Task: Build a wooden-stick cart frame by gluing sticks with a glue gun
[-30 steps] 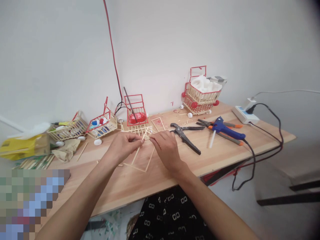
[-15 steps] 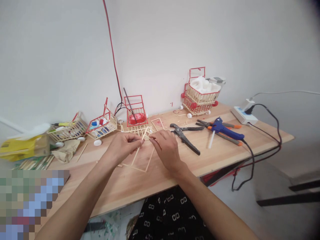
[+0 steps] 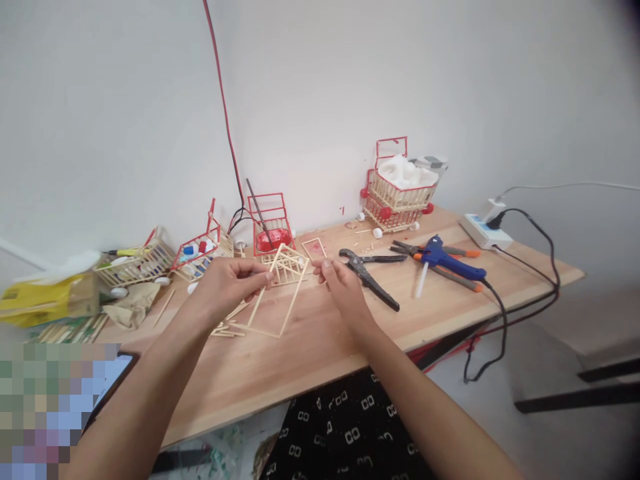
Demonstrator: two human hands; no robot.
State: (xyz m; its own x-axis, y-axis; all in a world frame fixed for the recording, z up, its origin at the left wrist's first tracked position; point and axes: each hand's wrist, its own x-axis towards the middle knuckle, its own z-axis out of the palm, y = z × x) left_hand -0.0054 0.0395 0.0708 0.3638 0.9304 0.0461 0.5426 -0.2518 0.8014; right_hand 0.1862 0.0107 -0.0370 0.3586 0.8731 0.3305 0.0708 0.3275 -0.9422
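Observation:
My left hand (image 3: 225, 283) is closed in a pinch on a pale wooden stick frame (image 3: 280, 290), tilted up above the wooden table (image 3: 310, 347). A small slatted stick panel (image 3: 290, 265) is joined to the frame's far end. My right hand (image 3: 340, 287) is at the frame's right side, thumb and fingertips pinched together near the panel's corner. Whether they grip a stick is too small to tell. A few loose sticks (image 3: 225, 329) lie on the table beneath my left hand.
Along the wall stand several small stick carts, one with a red bowl (image 3: 273, 238), one with white foam (image 3: 403, 183). Black cutters (image 3: 370, 273), orange-handled pliers (image 3: 440, 252), a blue glue gun (image 3: 447, 263) and a power strip (image 3: 485, 230) lie at right. Crumpled paper (image 3: 131, 307) and a yellow box (image 3: 47, 297) sit at left.
Both hands rose from the table and lifted the stick frame, which now tilts up with the slatted panel attached. My right hand shifted right and farther from my left.

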